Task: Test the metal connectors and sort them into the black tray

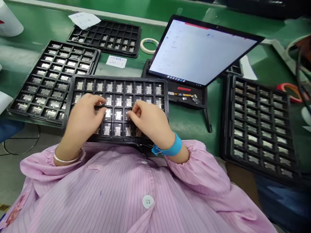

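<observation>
A black compartment tray (116,77) lies at the table's front edge, and small silvery parts sit in its compartments. My left hand (85,116) is over the tray's left half, thumb and forefinger apart, with nothing visible between them. Over the right half, my right hand (152,121) has its fingers curled and pressed together, the tips at a compartment in the third row. Whatever those fingertips may hold is hidden. A silvery part (118,115) lies in a compartment between the two hands.
More filled trays stand at the left (29,72) and right (227,113). Behind are a partly filled tray (139,38), a handwritten label (116,61), a tape roll (141,48) and a tilted screen (194,48). An orange-red tape roll (295,87) lies far right.
</observation>
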Available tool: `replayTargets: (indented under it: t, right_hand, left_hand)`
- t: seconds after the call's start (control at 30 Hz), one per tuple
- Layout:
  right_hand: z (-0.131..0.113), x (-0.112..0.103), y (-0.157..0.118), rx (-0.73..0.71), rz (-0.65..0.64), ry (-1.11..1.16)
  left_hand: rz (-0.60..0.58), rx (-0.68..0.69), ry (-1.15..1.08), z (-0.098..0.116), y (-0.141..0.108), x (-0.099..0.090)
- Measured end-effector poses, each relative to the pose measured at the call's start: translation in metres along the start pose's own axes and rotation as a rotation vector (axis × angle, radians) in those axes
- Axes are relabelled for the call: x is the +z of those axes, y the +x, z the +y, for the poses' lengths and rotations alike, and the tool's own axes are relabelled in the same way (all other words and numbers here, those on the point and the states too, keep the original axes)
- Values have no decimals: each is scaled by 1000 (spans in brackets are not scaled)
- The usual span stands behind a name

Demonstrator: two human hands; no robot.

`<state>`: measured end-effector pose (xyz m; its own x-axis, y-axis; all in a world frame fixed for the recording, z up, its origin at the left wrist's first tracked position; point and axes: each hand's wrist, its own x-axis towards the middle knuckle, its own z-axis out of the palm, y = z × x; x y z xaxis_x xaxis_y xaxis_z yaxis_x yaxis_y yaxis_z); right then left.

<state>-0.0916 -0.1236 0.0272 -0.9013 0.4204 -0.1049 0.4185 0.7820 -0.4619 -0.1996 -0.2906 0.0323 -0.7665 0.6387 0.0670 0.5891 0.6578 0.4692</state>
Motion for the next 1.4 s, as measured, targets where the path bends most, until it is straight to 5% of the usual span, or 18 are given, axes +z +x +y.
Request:
replayTargets:
  t: [0.2, 0.33, 0.57, 0.83, 0.97, 1.1, 1.4]
  right_hand:
    - [-32, 22, 13, -366, -19, -54]
    - [-39, 37, 19, -380, -17, -100]
    - [-37, 37, 20, -394, -19, -65]
    - [-30, 26, 10, -415, -48, 265]
    - [-21, 9, -9, -247, -38, 662]
    - [-14, -9, -31, 53, -266, 1218]
    - [-5, -18, -60, 193, -341, 1501]
  left_hand:
    - [-181, 10, 135, -32, 6, -26]
    - [-278, 50, 125, -36, 7, -19]
    - [-266, 37, 84, -33, 2, -15]
    - [-188, 3, -37, -28, -14, -16]
    - [-42, -48, -263, -21, -25, -15]
    - [-30, -118, -729, 0, -38, -13]
    - [-117, -137, -1003, 38, -53, -9]
